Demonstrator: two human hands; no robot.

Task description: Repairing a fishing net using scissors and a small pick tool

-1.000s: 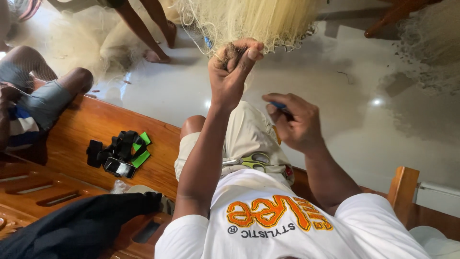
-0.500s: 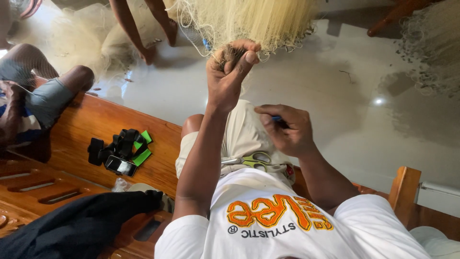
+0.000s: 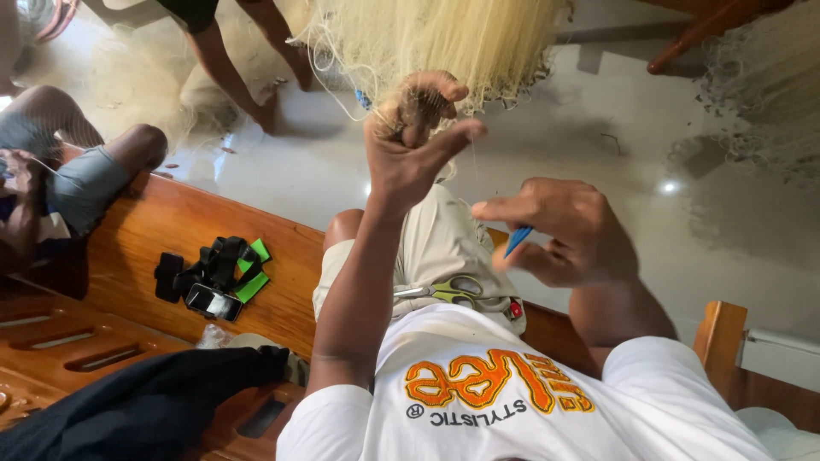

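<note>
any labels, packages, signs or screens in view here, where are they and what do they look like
Shirt print: on the white shirt at bottom centre, curved orange lettering with a row of small dark letters by it.
Small screen: on the black strapped device lying on the wooden bench at left, a dark glossy rectangle beside green pieces.
No packages or signs show.
</note>
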